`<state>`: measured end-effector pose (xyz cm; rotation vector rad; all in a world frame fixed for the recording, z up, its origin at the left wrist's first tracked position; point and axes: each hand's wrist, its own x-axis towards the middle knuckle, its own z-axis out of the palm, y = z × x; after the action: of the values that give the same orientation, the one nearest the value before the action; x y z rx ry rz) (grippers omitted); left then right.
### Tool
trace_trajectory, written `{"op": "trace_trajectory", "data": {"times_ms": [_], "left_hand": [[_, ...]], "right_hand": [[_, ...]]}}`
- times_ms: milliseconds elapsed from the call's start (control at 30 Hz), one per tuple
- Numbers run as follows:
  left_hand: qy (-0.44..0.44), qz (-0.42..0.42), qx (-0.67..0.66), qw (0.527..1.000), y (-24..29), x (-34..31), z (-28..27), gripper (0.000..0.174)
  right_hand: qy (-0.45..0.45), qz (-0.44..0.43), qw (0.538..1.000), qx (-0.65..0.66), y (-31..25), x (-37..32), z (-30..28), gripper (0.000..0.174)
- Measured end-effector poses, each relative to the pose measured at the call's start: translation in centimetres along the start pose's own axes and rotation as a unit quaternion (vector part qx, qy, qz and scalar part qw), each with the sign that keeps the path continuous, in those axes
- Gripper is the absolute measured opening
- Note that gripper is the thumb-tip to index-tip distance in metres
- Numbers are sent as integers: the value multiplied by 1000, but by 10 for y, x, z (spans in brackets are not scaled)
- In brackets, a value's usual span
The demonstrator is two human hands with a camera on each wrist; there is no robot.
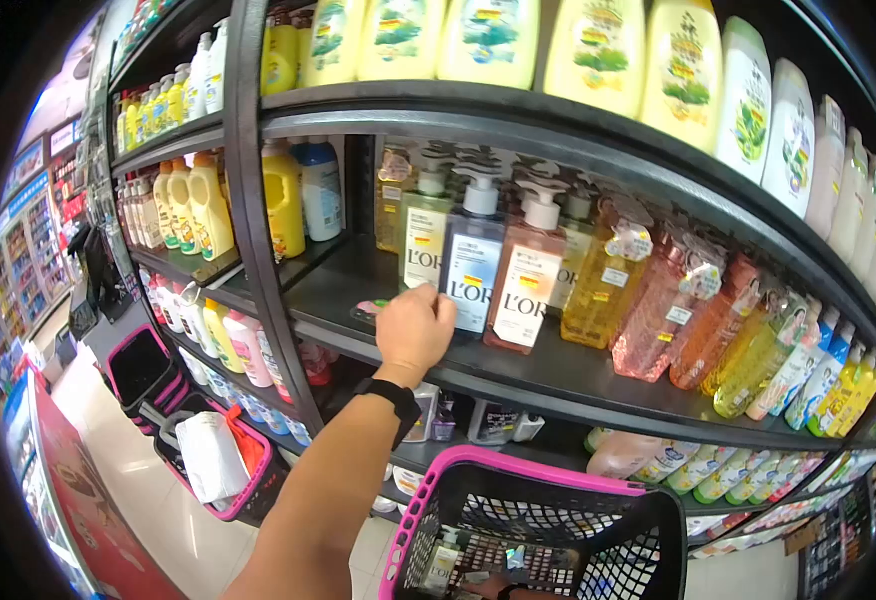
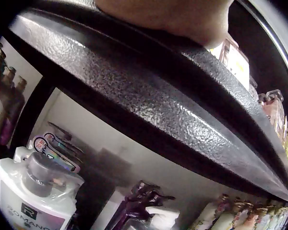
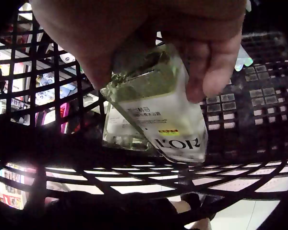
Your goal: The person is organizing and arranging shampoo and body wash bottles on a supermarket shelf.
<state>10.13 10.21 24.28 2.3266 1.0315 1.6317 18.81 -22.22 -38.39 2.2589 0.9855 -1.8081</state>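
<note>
In the head view the left hand (image 1: 413, 330) is at the shelf's front edge, before a green pump bottle (image 1: 424, 240) and a blue one (image 1: 475, 260); its fingertips are hidden. A pink pump bottle (image 1: 526, 285) stands beside them. The left wrist view shows only part of that hand (image 2: 177, 19), above the dark shelf edge (image 2: 149, 100). Down inside the black basket (image 1: 608, 545) is the right hand (image 1: 503, 585). In the right wrist view this hand (image 3: 149, 38) grips a tilted green bottle (image 3: 158, 108) by its upper part, with a second bottle (image 3: 122, 127) behind it.
Yellow bottles (image 1: 598, 60) line the shelf above, and amber (image 1: 603, 290) and pink bottles (image 1: 658, 310) continue to the right. More bottles (image 1: 748, 480) stand on a lower shelf. Another basket (image 1: 248, 500) holding a white item (image 1: 213, 455) is on the floor at left.
</note>
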Motion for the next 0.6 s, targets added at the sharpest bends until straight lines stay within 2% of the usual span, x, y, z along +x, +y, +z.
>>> {"op": "trace_trajectory", "data": {"times_ms": [67,200,300,333,367,433,500,567,600], "left_hand": [[-16,-8,-14,1000,1,0,-1,25],[6,-1,-46,999,-4,-1,1,25],[0,-4,-50,999,-4,0,0,25],[-8,-11,-55,998,-4,1,0,26],[-9,-12,-58,998,-4,1,-1,26],[-11,-19,-67,998,-5,1,-1,26],[-16,-17,-75,997,-5,1,-2,24],[-33,-15,-74,997,-6,1,-5,22],[-29,-14,-78,996,-7,1,-3,22]], "right_hand": [[9,-47,999,13,-6,-34,-18,96],[51,-185,980,49,-12,-82,-22,74],[77,-205,975,49,-65,-193,-57,52],[129,-326,936,37,-64,-204,-61,54],[147,-274,949,48,-104,-287,-80,50],[167,-301,937,56,-129,-348,-110,43],[224,-342,908,92,-159,-428,-136,42],[311,-415,852,67,-185,-497,-161,41],[325,-430,837,96,-193,-523,-173,41]]}}
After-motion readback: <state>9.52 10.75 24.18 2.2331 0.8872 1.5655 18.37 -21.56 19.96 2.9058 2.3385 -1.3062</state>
